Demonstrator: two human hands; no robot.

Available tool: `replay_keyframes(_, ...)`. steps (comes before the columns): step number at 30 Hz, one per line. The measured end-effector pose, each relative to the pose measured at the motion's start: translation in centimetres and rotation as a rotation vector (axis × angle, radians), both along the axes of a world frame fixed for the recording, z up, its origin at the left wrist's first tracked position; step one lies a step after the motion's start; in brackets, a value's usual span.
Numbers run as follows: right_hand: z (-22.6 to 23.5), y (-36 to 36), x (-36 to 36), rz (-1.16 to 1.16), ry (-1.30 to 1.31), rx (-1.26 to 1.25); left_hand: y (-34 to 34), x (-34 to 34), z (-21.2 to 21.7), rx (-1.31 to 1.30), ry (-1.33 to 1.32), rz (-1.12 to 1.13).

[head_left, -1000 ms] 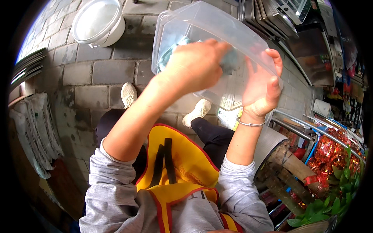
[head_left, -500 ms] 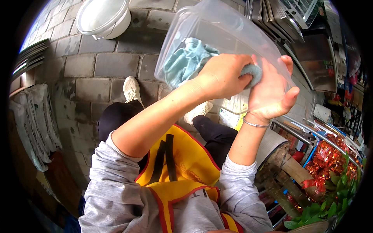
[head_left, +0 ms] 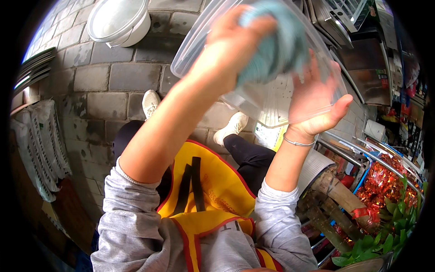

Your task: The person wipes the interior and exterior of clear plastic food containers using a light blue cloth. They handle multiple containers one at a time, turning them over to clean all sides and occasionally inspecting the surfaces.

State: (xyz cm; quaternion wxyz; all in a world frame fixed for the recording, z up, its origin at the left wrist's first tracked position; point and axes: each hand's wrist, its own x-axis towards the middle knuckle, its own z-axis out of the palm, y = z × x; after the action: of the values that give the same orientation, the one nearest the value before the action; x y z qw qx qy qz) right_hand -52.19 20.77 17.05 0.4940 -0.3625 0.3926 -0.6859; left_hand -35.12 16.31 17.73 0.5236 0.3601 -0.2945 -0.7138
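A translucent plastic box (head_left: 185,59) is held up tilted in front of me, its open side turned toward me. My right hand (head_left: 313,102) supports it from beneath at the right end, palm up; the fingers show through the plastic and the thumb stays outside its edge. A light blue cloth (head_left: 283,47), bunched and blurred by motion, is gripped in my left hand (head_left: 232,43) over the inside of the box. The left fingertips are partly lost in the blur.
A white bucket (head_left: 120,25) stands on the paved floor (head_left: 136,76) at far left. Wrapped packs (head_left: 38,140) lie along the left side. Metal racking (head_left: 349,158), red tinsel (head_left: 383,177) and green leaves (head_left: 380,240) crowd the right, beside a wooden stool (head_left: 333,195).
My left hand has swung up and away from me with the cloth, which has lifted off the box's left side and spread out. The box has tilted slightly, and my right hand has hardly moved.
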Motion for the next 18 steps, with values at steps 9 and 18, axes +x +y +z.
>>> replay_keyframes(9,0.1,-0.4,2.9,0.040,-0.072,0.013,1.9,-4.0,-3.6,-0.814,-0.590,-0.017)
replay_keyframes(18,0.3,-0.2,5.1,-0.008,-0.077,0.194,2.4,-2.7,-3.0,-0.808,-1.287,-0.043)
